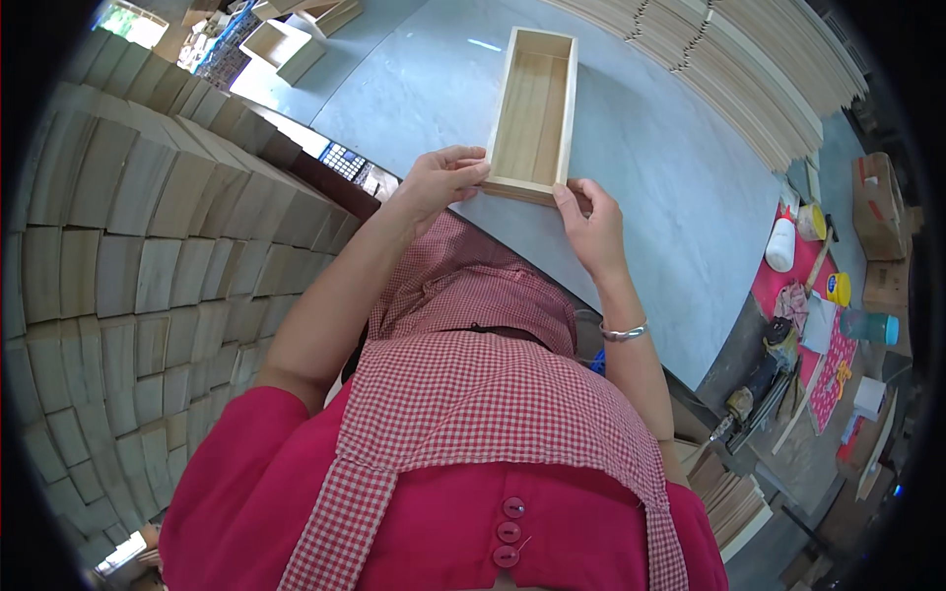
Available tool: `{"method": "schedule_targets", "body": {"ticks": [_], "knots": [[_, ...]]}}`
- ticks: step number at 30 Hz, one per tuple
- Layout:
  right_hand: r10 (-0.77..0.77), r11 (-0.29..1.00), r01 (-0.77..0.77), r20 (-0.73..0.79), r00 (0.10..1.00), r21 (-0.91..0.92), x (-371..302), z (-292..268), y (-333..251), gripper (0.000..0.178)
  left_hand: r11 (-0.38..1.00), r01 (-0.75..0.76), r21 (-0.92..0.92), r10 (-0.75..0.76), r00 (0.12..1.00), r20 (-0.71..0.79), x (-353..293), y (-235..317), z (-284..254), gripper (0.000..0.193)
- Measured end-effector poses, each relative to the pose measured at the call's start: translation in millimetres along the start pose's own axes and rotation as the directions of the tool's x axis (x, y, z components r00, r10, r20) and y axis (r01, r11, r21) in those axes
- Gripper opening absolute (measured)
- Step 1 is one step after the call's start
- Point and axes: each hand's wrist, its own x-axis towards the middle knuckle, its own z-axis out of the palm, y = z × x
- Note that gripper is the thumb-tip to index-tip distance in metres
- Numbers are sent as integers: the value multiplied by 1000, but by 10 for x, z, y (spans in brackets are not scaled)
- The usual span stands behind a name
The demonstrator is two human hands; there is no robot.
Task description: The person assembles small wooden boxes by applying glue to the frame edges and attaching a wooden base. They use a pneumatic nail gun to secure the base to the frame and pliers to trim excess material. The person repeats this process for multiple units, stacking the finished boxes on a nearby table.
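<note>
A long, open wooden box rests on the pale grey tabletop, its short end toward me. My left hand grips the near left corner, thumb and fingers pressed to the wood. At the near right corner my right hand pinches the box, with its thumb against the end wall and its fingers around the side. The inside of the box shows a bare, light wooden bottom. A silver bracelet sits on my right wrist.
Stacked wooden blocks form a high wall on my left. Thin wooden strips lie piled at the far right. Smaller wooden boxes stand at the far left. A white bottle and jars stand by the right edge.
</note>
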Motion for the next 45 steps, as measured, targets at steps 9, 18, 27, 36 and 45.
{"method": "schedule_targets", "body": {"ticks": [9,18,27,36,45], "knots": [[305,929,-342,225,925,144,239,-135,-140,39,976,184,112,-199,970,138,167,264,-117,39],[277,920,-315,183,943,234,143,-56,-3,41,963,220,-157,-183,958,223,227,71,-160,21],[265,929,-278,88,960,242,66,39,-65,35,996,78,-39,-73,988,133,66,65,-33,36],[247,958,-255,75,966,134,9,109,-118,39,831,-266,488,270,961,64,478,-363,-239,61],[84,937,-46,-95,992,346,-78,229,-291,39,983,-169,-71,179,967,179,105,218,-85,67]]}}
